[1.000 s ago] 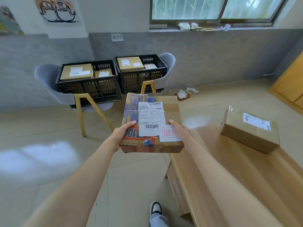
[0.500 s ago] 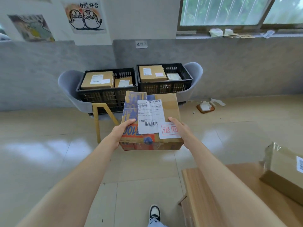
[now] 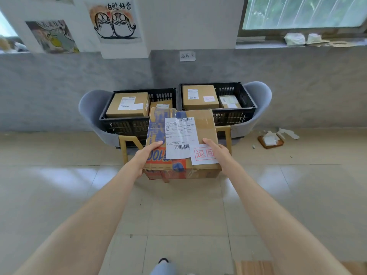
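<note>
Left hand [image 3: 148, 155] and right hand [image 3: 218, 154] grip creased cardboard box [image 3: 201, 126] — seemingly taped.

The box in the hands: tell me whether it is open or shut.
Shut. The box has a flat top, with the shipping label and red-stamped slip stuck across it; left hand and right hand grip its sides.

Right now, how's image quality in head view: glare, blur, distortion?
Head view: window daylight, panes washed out; soft glare patches on the floor; wide-angle stretch swells both forearms at the bottom edge; the parcel sits centred, fine print on its label too soft to read.
</note>
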A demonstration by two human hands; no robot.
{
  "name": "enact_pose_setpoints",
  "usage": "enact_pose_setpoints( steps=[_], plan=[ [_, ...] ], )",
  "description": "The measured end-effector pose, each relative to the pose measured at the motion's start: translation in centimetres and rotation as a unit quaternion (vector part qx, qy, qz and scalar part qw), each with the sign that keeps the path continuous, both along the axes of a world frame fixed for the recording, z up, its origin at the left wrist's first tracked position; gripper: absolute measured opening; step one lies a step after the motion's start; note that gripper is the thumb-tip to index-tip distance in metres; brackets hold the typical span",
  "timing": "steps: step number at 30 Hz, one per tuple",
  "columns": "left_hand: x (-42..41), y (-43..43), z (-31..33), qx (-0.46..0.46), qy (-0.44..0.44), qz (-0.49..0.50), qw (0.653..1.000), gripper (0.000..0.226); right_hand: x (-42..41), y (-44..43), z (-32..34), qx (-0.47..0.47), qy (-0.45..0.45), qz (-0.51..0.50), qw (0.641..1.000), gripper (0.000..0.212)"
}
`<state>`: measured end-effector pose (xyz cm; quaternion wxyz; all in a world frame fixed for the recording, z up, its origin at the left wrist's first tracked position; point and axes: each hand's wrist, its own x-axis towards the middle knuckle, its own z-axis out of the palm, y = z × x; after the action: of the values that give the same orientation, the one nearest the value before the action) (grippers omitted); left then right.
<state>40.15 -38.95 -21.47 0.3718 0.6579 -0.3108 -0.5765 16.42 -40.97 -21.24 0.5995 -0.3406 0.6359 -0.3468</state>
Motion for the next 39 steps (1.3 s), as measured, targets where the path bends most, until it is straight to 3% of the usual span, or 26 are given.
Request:
enact_pose_setpoints(
  steps=[10, 19, 39],
  plan=[
    [2.6, -8.9, -1.7, 0.006, 0.008, -0.007, 1.000, 0.028, 2.8, -8.3, -0.7, 0.011, 0.009, -0.009, 1.000, 0.053],
    [8.9, -20.2, -2.6, 0.003, 0.026, -0.022, 0.999, 0.041, 8.7, -18.9, -0.5, 0.013, 0.018, -0.021, 1.000, 0.055],
    [15.5, -37.9, -4.3, 0.023, 0.039, -0.050, 0.998, 0.026, 15.6, -36.8, -3.2, 0.054, 0.021, -0.031, 0.998, 0.054]
  ],
)
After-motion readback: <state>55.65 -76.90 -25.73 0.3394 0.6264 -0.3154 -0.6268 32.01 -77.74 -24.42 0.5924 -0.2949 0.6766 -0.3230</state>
